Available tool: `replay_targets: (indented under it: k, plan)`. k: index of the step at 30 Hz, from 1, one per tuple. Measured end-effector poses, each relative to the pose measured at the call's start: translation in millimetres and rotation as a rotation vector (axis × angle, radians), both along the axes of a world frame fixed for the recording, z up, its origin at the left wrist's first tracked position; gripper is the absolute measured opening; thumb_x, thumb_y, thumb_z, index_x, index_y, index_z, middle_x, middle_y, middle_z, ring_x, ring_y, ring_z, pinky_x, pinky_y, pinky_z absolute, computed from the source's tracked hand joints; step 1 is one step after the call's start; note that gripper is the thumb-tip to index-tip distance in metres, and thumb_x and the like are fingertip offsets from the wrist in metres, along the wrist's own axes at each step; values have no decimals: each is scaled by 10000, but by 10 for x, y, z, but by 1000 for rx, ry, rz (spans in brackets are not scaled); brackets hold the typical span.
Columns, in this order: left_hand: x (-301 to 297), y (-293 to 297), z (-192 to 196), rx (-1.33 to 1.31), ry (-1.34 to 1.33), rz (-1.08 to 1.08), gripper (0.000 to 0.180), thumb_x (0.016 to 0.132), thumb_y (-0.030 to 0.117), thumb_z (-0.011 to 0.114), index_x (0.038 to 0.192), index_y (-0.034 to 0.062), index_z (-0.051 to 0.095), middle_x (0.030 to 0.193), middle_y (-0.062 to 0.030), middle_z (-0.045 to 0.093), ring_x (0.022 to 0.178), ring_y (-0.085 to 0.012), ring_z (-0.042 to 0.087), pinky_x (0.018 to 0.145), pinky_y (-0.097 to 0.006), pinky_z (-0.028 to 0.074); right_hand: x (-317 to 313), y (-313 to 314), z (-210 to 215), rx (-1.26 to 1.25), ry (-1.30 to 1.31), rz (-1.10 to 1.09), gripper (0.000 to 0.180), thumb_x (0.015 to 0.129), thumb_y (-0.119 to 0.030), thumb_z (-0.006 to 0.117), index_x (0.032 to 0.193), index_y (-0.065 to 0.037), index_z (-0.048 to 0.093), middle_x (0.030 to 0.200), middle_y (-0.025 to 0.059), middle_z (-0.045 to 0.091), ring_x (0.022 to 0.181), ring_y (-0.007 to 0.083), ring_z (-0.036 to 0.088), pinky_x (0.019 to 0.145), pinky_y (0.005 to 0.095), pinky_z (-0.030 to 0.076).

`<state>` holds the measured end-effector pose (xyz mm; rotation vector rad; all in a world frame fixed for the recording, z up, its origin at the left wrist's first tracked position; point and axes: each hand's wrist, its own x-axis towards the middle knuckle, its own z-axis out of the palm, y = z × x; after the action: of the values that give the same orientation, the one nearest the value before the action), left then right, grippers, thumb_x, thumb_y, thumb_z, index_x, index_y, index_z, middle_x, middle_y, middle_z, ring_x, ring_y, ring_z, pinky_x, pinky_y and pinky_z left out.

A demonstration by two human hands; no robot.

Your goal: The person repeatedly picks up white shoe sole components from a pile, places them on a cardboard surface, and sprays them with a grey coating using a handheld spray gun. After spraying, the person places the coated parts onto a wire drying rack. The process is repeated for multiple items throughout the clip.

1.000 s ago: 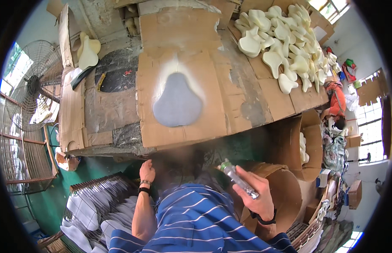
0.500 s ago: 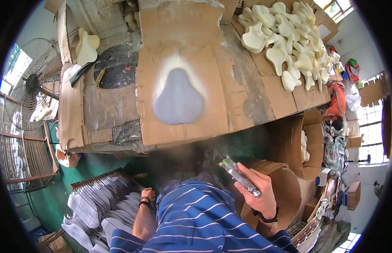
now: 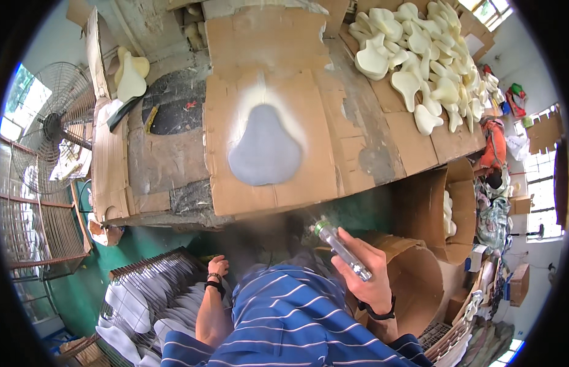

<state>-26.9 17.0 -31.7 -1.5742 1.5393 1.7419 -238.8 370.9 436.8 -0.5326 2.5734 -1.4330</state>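
A: Item 1, right hand (image 3: pixel 365 275). State?

B: Fingers clenched round a spray gun (image 3: pixel 342 249), metal-grey, cylindrical. Held below the bench (image 3: pixel 382 140) front edge. Long axis runs diagonally, nozzle end up and to the left, aimed twd. the bench. A faint haze is seen in front of the nozzle.

A: Item 2, left hand (image 3: pixel 218 266)?

B: Lowered at the person's left side, just above a wire rack (image 3: pixel 147 287) of pale flat pieces (image 3: pixel 128 306). Fingers curled loosely; whether a piece is gripped can't be told, the hand being small and partly hidden by the striped shirt (image 3: pixel 284 318).

A: Item 3, work piece?

B: Grey pear-shaped piece (image 3: pixel 265 150), laid flat on a cardboard sheet (image 3: pixel 269 122) at bench centre, ringed by a whitish overspray halo. Long axis front-to-back, narrow end away from the person.

A: Relation to hands?

B: Piece lies up and slightly left of the spray gun, well apart, roughly along the nozzle's line. Right hand is judged the nearer; left is lower and further off.

A: Other stock?

B: Heap of cream pear-shaped pieces (image 3: pixel 419 55), bench far right. Cardboard drum (image 3: pixel 413 281) by the right hand. Fan (image 3: pixel 52 122) at far left.
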Motion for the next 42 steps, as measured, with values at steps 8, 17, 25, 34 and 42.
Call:
replay_targets:
  k: [8,17,25,34,42]
  plan:
    - [168,-8,-9,-24,-73,-57,442,821,40,705,1261,23,668,963,-102,736,804,-207,715,636,-380,611,-124,11,-101,-8,118,-149,476,863,-12,749,1316,47,614,997,186,712,800,278,697,714,334,543]
    - [377,30,-98,-17,-126,-136,447,831,41,695,1275,18,645,960,-120,731,785,-228,712,627,-390,598,79,307,55,140,-68,-176,483,842,5,745,1308,35,623,911,169,691,728,277,667,679,343,521]
    - [81,-35,8,34,-73,-88,466,821,35,702,1283,34,643,958,-99,727,803,-211,701,644,-365,578,172,236,31,78,-76,-5,518,811,10,761,1310,25,623,963,181,700,783,312,690,719,354,540]
    - [-31,-7,18,14,-42,-85,451,831,46,692,1279,30,648,931,-82,718,771,-198,691,600,-358,568,50,-12,18,75,-34,93,524,824,16,758,1327,19,616,998,185,698,827,300,687,771,328,537]
    - [176,63,-5,-37,-142,-166,431,850,18,660,1280,21,647,893,-95,718,742,-200,683,580,-346,546,-17,-37,53,79,12,78,544,823,9,762,1345,12,611,990,185,699,825,304,693,754,330,539]
